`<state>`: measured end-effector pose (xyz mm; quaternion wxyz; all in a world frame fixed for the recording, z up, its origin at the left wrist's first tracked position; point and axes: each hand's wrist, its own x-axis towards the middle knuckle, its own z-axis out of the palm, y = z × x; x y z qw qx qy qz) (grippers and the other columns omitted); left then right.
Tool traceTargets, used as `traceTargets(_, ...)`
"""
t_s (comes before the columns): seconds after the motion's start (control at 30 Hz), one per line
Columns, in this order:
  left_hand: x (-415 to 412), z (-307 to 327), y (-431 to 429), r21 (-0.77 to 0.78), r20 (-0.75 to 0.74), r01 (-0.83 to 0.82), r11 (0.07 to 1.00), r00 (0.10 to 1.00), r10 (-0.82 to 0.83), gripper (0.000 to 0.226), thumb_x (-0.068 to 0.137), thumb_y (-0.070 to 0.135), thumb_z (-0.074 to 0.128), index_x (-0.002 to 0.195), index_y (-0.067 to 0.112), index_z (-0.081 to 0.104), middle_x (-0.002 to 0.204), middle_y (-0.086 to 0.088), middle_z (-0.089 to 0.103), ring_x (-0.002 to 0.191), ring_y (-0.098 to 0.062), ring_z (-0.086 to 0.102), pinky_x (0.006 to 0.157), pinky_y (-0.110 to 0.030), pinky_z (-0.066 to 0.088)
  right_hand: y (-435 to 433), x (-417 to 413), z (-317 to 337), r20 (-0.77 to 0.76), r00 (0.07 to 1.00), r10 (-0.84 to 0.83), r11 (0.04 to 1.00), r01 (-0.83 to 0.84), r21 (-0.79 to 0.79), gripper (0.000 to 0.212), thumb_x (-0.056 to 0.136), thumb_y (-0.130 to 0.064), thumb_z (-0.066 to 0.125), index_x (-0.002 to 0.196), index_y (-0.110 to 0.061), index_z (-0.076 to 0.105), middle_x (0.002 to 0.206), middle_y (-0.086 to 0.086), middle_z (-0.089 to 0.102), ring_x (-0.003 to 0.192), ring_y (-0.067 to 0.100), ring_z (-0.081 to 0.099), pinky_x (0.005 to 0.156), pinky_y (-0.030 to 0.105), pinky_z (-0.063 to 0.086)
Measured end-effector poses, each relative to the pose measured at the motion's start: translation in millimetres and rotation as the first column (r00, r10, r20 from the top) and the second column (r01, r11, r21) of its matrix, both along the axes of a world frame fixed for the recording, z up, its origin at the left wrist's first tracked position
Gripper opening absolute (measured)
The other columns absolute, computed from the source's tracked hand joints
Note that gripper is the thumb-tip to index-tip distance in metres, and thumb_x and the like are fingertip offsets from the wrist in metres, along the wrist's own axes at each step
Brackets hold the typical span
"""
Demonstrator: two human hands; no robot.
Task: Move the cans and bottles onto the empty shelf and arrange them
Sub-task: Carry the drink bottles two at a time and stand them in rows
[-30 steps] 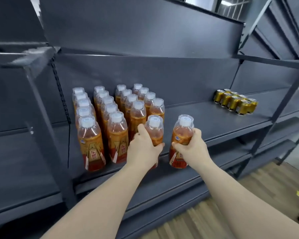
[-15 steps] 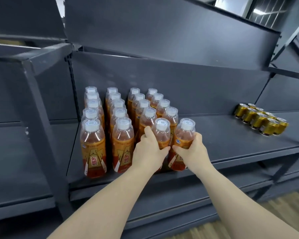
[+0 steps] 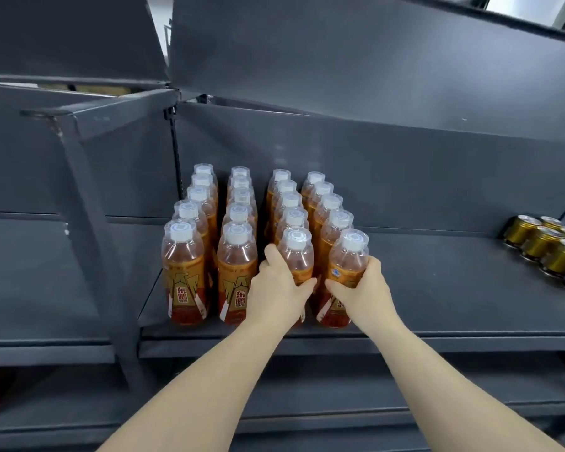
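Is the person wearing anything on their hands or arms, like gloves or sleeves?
No. The left hand and right hand are bare, with no gloves, rings or watch visible. The forearms are bare too, and no sleeves show before the picture's edge.

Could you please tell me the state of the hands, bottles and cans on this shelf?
Left hand: grips the third row's front bottle.
Right hand: grips the fourth row's front bottle.
Both gripped bottles: capped, standing on the shelf.
Other bottles: capped, upright, in four rows.
Cans: upright, clustered at the shelf's right, apart from the bottles.
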<state>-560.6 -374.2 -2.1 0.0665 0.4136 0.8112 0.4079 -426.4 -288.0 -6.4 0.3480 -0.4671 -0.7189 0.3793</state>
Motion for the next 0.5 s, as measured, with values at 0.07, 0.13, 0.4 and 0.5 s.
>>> traceTargets(0.07, 2.0, -0.5, 0.9, -0.004, -0.007, -0.021, 1.000, 1.000, 0.021, 0.086, 0.085, 0.049, 0.073, 0.144, 0.018, 0.019, 0.131, -0.008, 0.054, 0.111, -0.027, 0.063, 0.089, -0.041, 0.057, 3.2, -0.3, -1.0, -0.006, 1.000, 0.022, 1.000, -0.022, 0.013, 0.060, 0.083, -0.029, 0.079, 0.124, -0.030, 0.035, 0.112, -0.012, 0.054, 0.100, 0.009, 0.057, 0.081, 0.027, 0.046)
traceTargets(0.13, 5.0, -0.5, 2.7, -0.014, -0.028, -0.030, 0.999, 0.999, 0.029, 0.087, 0.086, 0.050, 0.073, 0.145, 0.018, 0.018, 0.132, -0.008, 0.053, 0.113, -0.027, 0.062, 0.090, -0.041, 0.057, 6.7, -0.8, -1.6, -0.001, 0.999, 0.046, 0.999, -0.046, 0.021, 0.064, 0.083, -0.031, 0.079, 0.131, -0.026, 0.037, 0.114, -0.011, 0.054, 0.099, 0.008, 0.055, 0.080, 0.025, 0.045)
traceTargets(0.4, 12.8, -0.2, 6.0, -0.025, -0.079, -0.072, 0.997, 0.994, 0.070, 0.088, 0.086, 0.051, 0.072, 0.145, 0.017, 0.016, 0.133, -0.009, 0.053, 0.113, -0.028, 0.063, 0.088, -0.040, 0.057, 15.9, 0.4, -6.9, 0.030, 0.997, 0.076, 0.996, -0.078, 0.045, 0.070, 0.083, -0.034, 0.079, 0.136, -0.023, 0.035, 0.119, -0.009, 0.052, 0.100, 0.008, 0.054, 0.075, 0.020, 0.042)
traceTargets(0.5, 11.9, -1.5, 6.2, -0.020, -0.083, -0.088, 0.996, 0.993, 0.086, 0.086, 0.086, 0.052, 0.071, 0.143, 0.017, 0.018, 0.131, -0.009, 0.054, 0.111, -0.027, 0.063, 0.086, -0.041, 0.057, 17.3, 0.6, -7.8, 0.035, 0.996, 0.079, 0.995, -0.081, 0.054, 0.070, 0.083, -0.036, 0.079, 0.136, -0.024, 0.036, 0.120, -0.009, 0.053, 0.101, 0.008, 0.055, 0.078, 0.023, 0.045)
